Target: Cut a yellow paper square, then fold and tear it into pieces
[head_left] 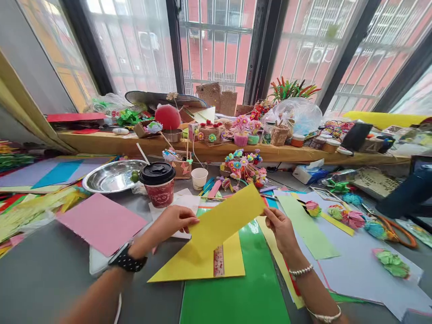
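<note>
I have a yellow paper strip (229, 213) up in front of me, above the green sheet (236, 297) that lies on the worktop (148, 306); it slants, its right end higher than its left. My left hand (178, 221) has its thumb and fingers pinched together on the strip's left edge, and my right hand (277, 225) pinches the right end the same way, thumb against fingers. There's a dark, white-dotted watch strap (130, 261) on my left wrist and a beaded bracelet (301, 271) on my right. Under the strip, a larger yellow sheet (184, 270) lies partly over the green sheet, one pointed corner sticking out past its left side, with a small patterned strip (218, 262) on top. Farther left of the green sheet is a pink sheet (101, 220). Beyond its far left end stand a lidded coffee cup (157, 186), a white paper cup (199, 180) and a shiny metal tray (108, 179). To the right of the green sheet I've got a pale green sheet (303, 225), crumpled paper flowers (393, 263) and orange-handled scissors (410, 238).
</note>
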